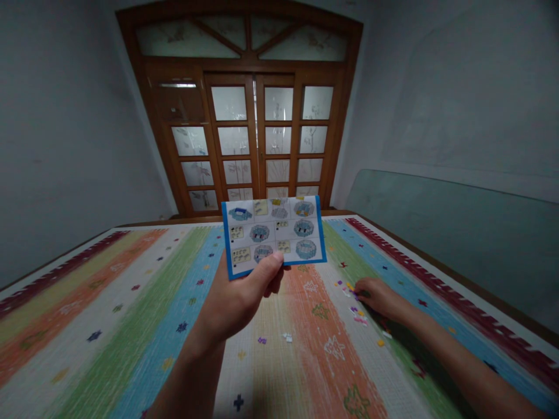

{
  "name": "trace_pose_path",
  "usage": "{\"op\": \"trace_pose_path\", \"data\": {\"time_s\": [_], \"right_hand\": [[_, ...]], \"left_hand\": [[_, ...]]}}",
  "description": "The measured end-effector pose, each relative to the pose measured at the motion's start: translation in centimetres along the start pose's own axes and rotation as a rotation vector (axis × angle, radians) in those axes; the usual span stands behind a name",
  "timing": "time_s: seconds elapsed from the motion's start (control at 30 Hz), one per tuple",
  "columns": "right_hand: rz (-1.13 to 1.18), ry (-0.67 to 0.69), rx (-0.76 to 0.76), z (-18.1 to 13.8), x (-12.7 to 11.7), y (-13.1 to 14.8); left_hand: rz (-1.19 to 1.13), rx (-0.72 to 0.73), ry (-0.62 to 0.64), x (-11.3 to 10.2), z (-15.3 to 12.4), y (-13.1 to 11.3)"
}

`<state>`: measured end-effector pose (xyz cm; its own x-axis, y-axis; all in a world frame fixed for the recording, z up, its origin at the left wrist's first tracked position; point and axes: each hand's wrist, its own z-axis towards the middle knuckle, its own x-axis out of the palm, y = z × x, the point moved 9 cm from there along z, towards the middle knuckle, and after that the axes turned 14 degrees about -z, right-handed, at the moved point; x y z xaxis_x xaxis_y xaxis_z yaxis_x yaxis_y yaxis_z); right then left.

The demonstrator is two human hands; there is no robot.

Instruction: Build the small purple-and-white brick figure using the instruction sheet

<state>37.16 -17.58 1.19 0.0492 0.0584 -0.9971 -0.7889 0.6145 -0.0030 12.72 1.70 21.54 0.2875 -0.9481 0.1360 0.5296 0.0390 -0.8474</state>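
Light instruction sheet (276, 233) held up by its lower edge, small pieces (353, 309) under the other hand

The instruction sheet stands raised above the middle of the cloth-covered desk (131, 326), its printed side to the wearer. The left grip (244, 291) is closed on its lower edge: the thumb lies across the front, and the fingers behind are mostly hidden. The sheet looks thin and light, probably paper or card, stiff enough to stand flat from one hold yet likely to crease if squeezed. The blue border seems the best place to take it, since a thumb further in covers the drawings, as it partly does here.

The right grip (376, 293) is down at the pieces, fingers curled together; I cannot tell whether anything is pinched between them. These purple, yellow, white and pink bits look like hard, light plastic, apt to skid or scatter at a nudge, so a fingertip pinch on opposite sides should suit them. An orange piece (381, 343) lies nearer the wearer, while a white piece (287, 337) and a purple piece (262, 340) lie apart from the cluster, easier to take singly.
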Motion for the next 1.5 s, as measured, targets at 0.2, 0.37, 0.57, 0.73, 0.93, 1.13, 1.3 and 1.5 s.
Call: {"op": "trace_pose_path", "data": {"time_s": [0.2, 0.37, 0.57, 0.73, 0.93, 1.13, 1.3, 1.5], "right_hand": [[0.041, 0.004, -0.006, -0.1, -0.2, 0.1], [0.066, 0.011, 0.008, -0.2, -0.2, 0.2], [0.068, 0.021, -0.020, -0.2, -0.5, 0.9], [0.067, 0.018, -0.028, -0.1, -0.8, 1.3], [0.055, 0.011, -0.044, 0.2, -0.8, 1.6], [0.029, 0.016, -0.037, 0.1, -0.6, 1.3], [0.010, 0.055, -0.033, 0.6, -0.4, 1.0], [0.004, 0.085, -0.028, 1.3, -0.6, 1.1]], "left_hand": [[0.008, -0.011, 0.006, 0.1, -0.1, 0.1], [0.024, -0.018, 0.045, 0.3, -0.2, 0.0], [0.038, -0.005, 0.074, 0.5, -0.1, -0.2], [0.047, -0.017, 0.067, 0.5, -0.2, -0.2], [0.043, -0.023, 0.056, 0.4, -0.3, -0.1], [0.053, -0.020, 0.044, 0.3, -0.3, -0.2], [0.053, -0.023, 0.047, 0.2, -0.3, -0.1], [0.065, -0.012, 0.048, 0.5, -0.2, -0.4]]}}
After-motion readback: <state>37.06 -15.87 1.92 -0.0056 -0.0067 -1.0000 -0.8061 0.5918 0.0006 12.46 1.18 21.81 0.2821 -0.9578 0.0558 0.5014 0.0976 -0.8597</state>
